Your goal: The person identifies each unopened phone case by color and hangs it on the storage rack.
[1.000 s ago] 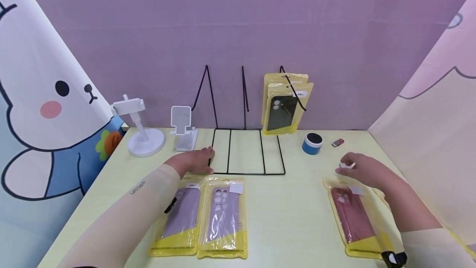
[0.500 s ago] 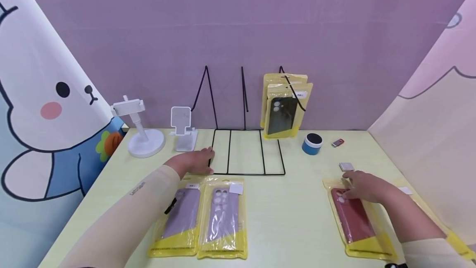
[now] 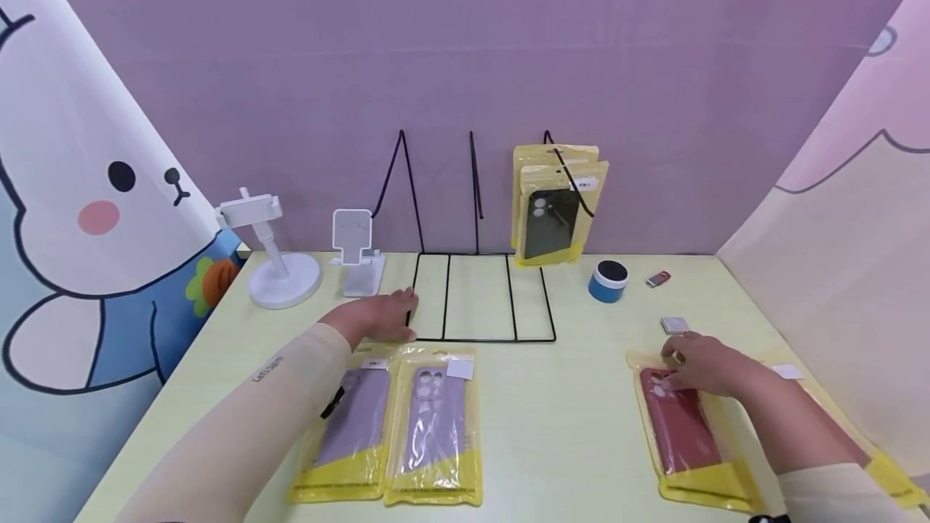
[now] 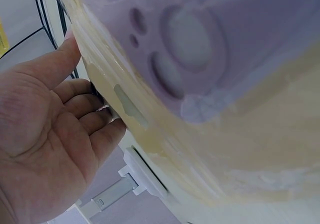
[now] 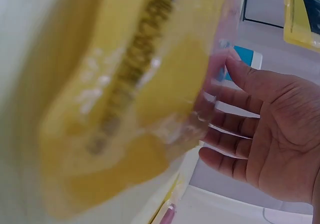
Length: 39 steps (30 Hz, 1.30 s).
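Red phone case (image 3: 681,422) in its yellow packet lies flat on the right side of the bench (image 3: 567,402), and the right hand rests on its top end.

Going from the left: a white phone holder (image 3: 272,253) with a round base stands at the bench's back left, and a smaller white folding stand (image 3: 358,257) sits just beside it. The left hand (image 3: 378,317) lies flat on the bench with fingers loosely straight, gripping nothing; its fingertips reach the left edge of the black wire rack (image 3: 479,297). Just below that hand, two packets with lilac phone cases (image 3: 395,426) lie side by side, touching along their long edges. The rack's base frame lies on the bench and its thin uprights rise against the purple wall. On the rack's right end hang yellow packets with a dark case (image 3: 555,204). Right of the rack sit a blue round speaker (image 3: 609,281) and a small red item (image 3: 658,278). A small white square pad (image 3: 676,324) lies just beyond the right hand (image 3: 708,363), apart from it. That hand's fingers are relaxed and spread, pressing on the red packet's upper part without curling round it. A white label (image 3: 787,372) lies just right of the forearm.
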Each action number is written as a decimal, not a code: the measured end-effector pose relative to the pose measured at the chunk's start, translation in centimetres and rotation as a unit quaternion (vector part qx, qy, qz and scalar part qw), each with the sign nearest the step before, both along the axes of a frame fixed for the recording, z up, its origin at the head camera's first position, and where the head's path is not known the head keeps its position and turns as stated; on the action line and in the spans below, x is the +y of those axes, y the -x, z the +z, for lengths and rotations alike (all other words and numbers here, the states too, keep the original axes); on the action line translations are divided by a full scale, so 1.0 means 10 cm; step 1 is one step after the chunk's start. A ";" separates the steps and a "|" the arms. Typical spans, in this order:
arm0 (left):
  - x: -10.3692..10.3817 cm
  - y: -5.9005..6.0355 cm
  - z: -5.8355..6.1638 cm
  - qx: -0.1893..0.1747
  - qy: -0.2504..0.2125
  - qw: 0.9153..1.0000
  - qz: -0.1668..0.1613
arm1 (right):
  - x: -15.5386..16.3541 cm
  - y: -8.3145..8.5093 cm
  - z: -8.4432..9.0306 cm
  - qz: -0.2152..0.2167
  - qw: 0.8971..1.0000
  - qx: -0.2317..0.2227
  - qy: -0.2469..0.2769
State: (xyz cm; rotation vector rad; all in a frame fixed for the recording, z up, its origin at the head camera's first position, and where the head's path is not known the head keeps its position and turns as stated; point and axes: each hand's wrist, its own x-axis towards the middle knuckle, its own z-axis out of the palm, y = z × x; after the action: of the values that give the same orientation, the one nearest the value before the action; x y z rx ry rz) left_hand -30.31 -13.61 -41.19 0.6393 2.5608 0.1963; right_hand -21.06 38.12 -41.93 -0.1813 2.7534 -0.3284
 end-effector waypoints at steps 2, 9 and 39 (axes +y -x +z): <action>0.01 0.01 -0.01 0.001 0.000 1.000 -0.001 | 0.01 -0.02 0.02 -0.003 1.000 -0.004 -0.004; 0.01 0.02 -0.03 0.005 0.000 1.000 -0.008 | 0.08 -0.05 0.08 0.038 0.999 0.027 -0.022; -0.02 0.03 -0.05 -0.001 0.008 1.000 0.008 | -0.01 -0.08 0.29 0.002 0.997 -0.040 0.065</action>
State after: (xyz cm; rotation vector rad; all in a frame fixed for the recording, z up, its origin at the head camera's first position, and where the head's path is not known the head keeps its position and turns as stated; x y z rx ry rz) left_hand -30.63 -13.80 -41.66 0.6134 2.5641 0.1817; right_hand -20.26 38.00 -39.03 -0.2036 2.6530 -0.5026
